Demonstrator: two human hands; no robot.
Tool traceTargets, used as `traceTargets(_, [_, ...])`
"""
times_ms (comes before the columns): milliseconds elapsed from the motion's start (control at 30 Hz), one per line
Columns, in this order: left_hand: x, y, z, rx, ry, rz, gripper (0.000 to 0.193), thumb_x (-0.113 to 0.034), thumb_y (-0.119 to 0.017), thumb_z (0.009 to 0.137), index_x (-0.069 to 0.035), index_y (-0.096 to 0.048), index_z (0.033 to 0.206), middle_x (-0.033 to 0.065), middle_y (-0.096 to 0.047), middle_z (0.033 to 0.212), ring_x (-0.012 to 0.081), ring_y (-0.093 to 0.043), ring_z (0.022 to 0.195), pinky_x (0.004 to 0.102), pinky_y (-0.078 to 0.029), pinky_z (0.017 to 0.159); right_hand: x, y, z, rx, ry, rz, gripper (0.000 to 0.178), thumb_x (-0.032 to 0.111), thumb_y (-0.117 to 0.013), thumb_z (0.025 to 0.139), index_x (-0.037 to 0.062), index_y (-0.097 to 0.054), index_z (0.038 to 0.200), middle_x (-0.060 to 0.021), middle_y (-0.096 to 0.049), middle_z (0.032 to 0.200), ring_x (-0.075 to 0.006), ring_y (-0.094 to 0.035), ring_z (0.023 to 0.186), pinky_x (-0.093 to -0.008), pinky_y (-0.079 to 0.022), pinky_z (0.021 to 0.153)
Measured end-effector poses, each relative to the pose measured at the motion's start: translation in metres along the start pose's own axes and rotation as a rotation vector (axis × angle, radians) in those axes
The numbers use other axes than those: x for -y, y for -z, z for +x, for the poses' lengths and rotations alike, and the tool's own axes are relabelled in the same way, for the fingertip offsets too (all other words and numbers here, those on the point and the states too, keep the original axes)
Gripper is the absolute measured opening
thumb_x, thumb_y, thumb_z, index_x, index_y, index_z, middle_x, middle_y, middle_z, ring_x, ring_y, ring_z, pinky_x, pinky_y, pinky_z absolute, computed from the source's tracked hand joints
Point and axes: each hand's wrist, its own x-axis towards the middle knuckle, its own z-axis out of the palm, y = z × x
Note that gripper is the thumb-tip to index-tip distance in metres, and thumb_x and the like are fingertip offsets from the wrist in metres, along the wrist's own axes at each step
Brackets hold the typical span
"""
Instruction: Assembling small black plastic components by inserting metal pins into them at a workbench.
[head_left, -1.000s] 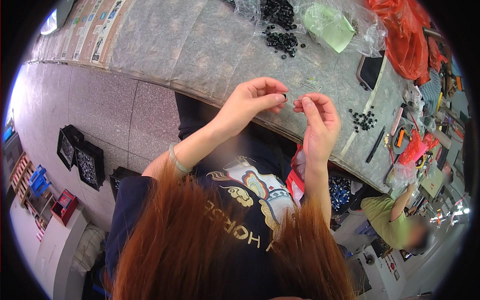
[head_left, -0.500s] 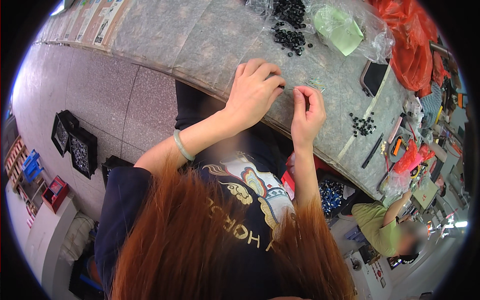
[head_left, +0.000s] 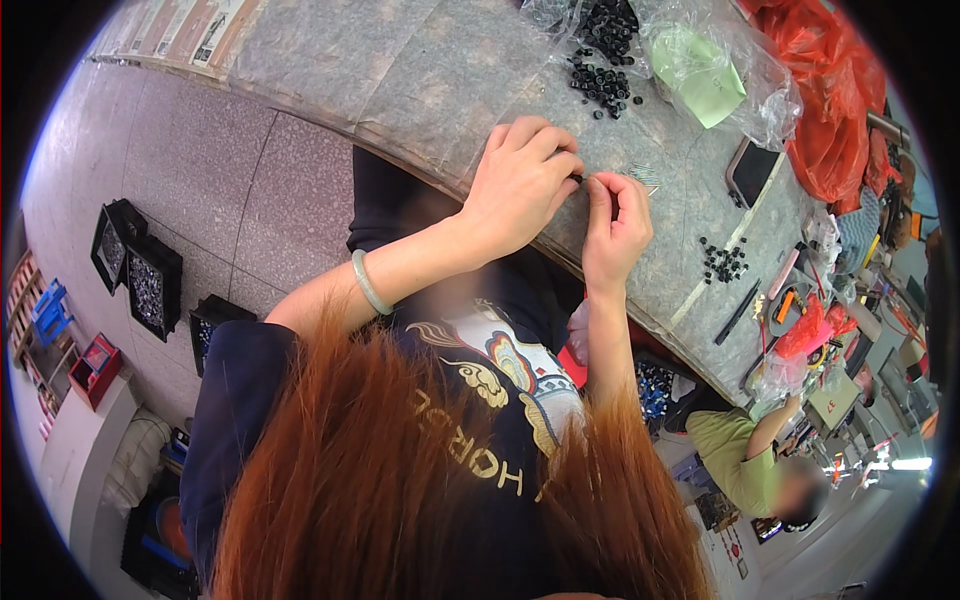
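My left hand, with a pale bangle on its wrist, hovers over the near edge of the grey-covered table. Its thumb and fingertips pinch a small black part, mostly hidden by the fingers. Right against that part, my right hand has its thumb and forefinger pressed together; whatever lies between them is too small to tell. Just beyond the right hand lies a little heap of thin metal pins. Small black ring-like pieces are piled farther off, and a smaller group of black pieces sits to the right.
A phone, a black pen-like stick, a clear bag with green paper and a red plastic bag lie on the table. Black bins of small parts stand on the floor. A person in green sits at right.
My hands have come together: the gap between their fingertips has closed, and the black part in my left hand now meets my right fingertips. The whole view has shifted slightly.
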Motion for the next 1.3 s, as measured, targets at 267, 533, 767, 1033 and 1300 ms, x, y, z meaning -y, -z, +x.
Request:
traceTargets(267, [0.000, -0.002, 0.001, -0.041, -0.005, -0.013, 0.012, -0.011, -0.063, 0.065, -0.010, -0.061, 0.077, 0.0011, -0.055, 0.094, 0.0208, -0.045, 0.096, 0.0341, -0.033, 0.079, 0.003, -0.001, 0.002, -0.025, 0.205, -0.134, 0.005, 0.001, -0.059, 0.073, 0.0007, -0.055, 0.076, -0.0095, -0.056, 0.075, -0.0229, -0.052, 0.068, -0.0299, -0.042, 0.061])
traceTargets(533, [-0.001, -0.006, 0.001, -0.094, -0.002, -0.024, 0.006, -0.011, -0.062, 0.064, -0.011, -0.061, 0.070, -0.0010, -0.056, 0.087, 0.0183, -0.047, 0.092, 0.0336, -0.033, 0.078, 0.002, 0.001, -0.001, -0.033, 0.214, -0.109, 0.007, 0.001, -0.060, 0.071, 0.0024, -0.057, 0.077, -0.0092, -0.056, 0.074, -0.0243, -0.052, 0.067, -0.0317, -0.042, 0.059])
traceTargets(767, [-0.004, -0.003, 0.000, -0.080, 0.004, -0.018, 0.009, -0.010, -0.063, 0.061, -0.012, -0.060, 0.070, -0.0037, -0.057, 0.083, 0.0182, -0.048, 0.091, 0.0334, -0.034, 0.077, 0.012, 0.014, 0.012, 0.033, -0.037, 0.133, 0.010, 0.002, -0.061, 0.072, 0.0007, -0.058, 0.081, -0.0093, -0.056, 0.074, -0.0214, -0.054, 0.066, -0.0283, -0.044, 0.060])
traceTargets(1033, [-0.003, -0.007, 0.001, -0.100, 0.005, -0.001, 0.008, -0.010, -0.064, 0.061, -0.012, -0.060, 0.068, -0.0036, -0.057, 0.081, 0.0184, -0.048, 0.090, 0.0334, -0.035, 0.077, -0.002, -0.005, 0.064, 0.131, 0.173, -0.231, 0.012, 0.010, -0.058, 0.074, 0.0025, -0.059, 0.084, -0.0089, -0.057, 0.076, -0.0237, -0.054, 0.069, -0.0327, -0.043, 0.062])
traceTargets(1300, [-0.003, -0.006, 0.001, -0.112, 0.036, -0.028, 0.007, -0.010, -0.063, 0.062, -0.012, -0.061, 0.068, -0.0029, -0.056, 0.082, 0.0187, -0.047, 0.090, 0.0333, -0.034, 0.077, -0.002, 0.007, 0.049, 0.198, -0.062, 0.020, 0.009, 0.007, -0.055, 0.077, 0.0020, -0.058, 0.084, -0.0069, -0.060, 0.080, -0.0183, -0.056, 0.069, -0.0290, -0.044, 0.061])
